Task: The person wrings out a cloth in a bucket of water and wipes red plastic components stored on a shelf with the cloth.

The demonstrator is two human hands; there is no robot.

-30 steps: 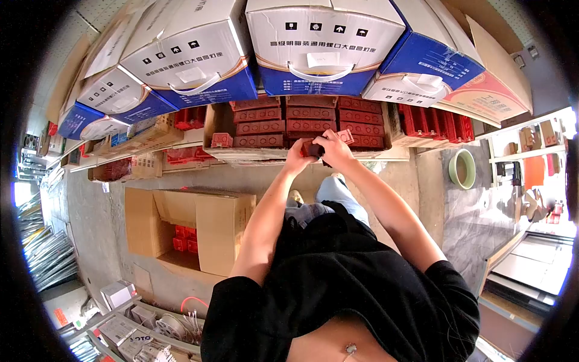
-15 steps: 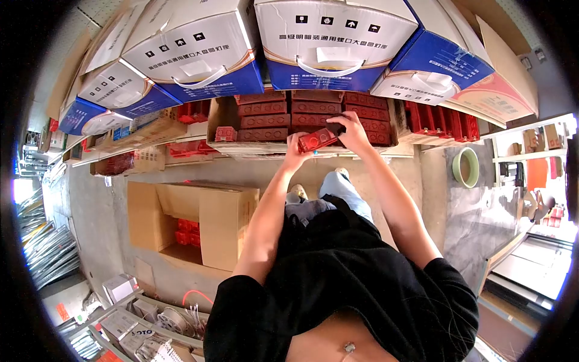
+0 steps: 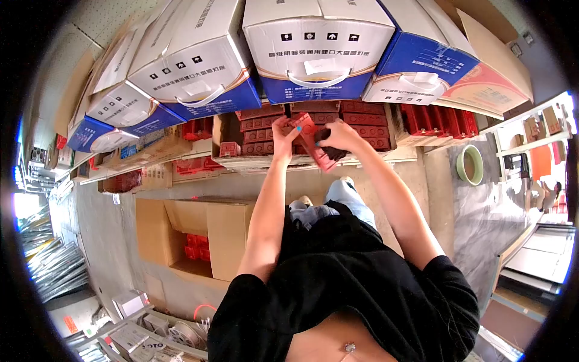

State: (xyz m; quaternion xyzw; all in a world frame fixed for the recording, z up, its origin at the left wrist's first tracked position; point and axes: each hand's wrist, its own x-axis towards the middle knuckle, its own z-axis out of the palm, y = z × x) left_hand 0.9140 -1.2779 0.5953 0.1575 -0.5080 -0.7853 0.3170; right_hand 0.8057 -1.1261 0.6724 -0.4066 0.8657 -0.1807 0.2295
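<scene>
My left hand (image 3: pixel 283 137) grips a long red plastic electrical box (image 3: pixel 309 142) by its left side, thumb across it. The box is tilted, its lower end towards me, in front of the shelf. My right hand (image 3: pixel 341 136) is closed around a dark cloth (image 3: pixel 336 153) pressed against the box's right side. Behind both hands, an open carton (image 3: pixel 226 158) holds stacked rows of similar red boxes (image 3: pixel 367 119). One small red box (image 3: pixel 230 149) sits at that carton's left end.
White and blue cartons (image 3: pixel 319 54) line the shelf above. More red boxes (image 3: pixel 437 123) stand at the right. On the floor to the left, an open cardboard box (image 3: pixel 226 235) contains red boxes (image 3: pixel 197 247). A green bucket (image 3: pixel 470 165) stands right; a cluttered rack (image 3: pixel 151 335) is lower left.
The red box has turned from lying nearly crosswise to a steep tilt, its lower end now towards me. My right hand and the cloth have moved down along it.
</scene>
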